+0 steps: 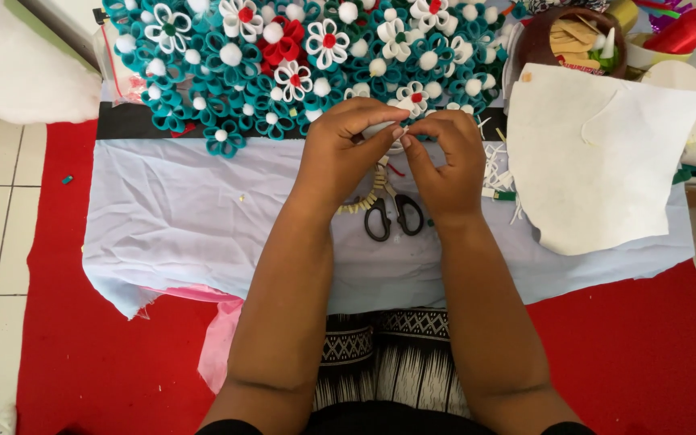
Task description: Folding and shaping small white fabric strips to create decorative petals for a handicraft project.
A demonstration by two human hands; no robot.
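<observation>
I see left hand [340, 153] and right hand [443, 157] pinching one small white piece [387, 129] | finished paper flowers [283, 56] massed at 12 o'clock | scissors [392, 213] idle at 6 | paper strips [497, 173] unused at 3.

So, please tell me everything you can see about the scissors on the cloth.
The scissors have black loop handles and lie flat on the pale blue cloth, handles toward the person. The blades point away and are mostly hidden under the left hand and right hand, so open or closed cannot be told. Neither hand seems to grip them.
</observation>
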